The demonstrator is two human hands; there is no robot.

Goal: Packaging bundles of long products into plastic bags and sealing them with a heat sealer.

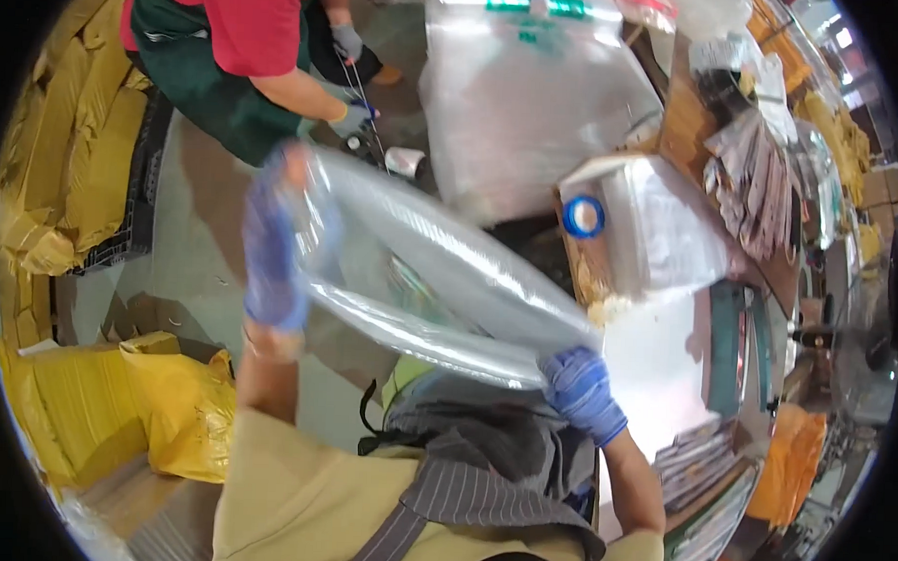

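Note:
A clear plastic bag [452,249] is stretched across in front of me, its mouth spread into a long loop. My left hand [277,240], in a blue glove, is raised at the bag's left end. Motion smears it, but its fingers look closed on the bag's edge. At the lower right end, my right hand [581,391], also blue-gloved, has its fingers closed round the gathered plastic. Beside this hand lies a white tabletop [654,362]. Just beyond it sits a cardboard box [568,260] with a stack of clear bags [673,229].
A blue tape roll [583,216] rests by the box. Beyond it lies a large plastic-wrapped bundle [534,105]. At the far left, a co-worker in a red top [245,21] holds a thin cord or wire. Yellow packages [79,396] are piled along the left.

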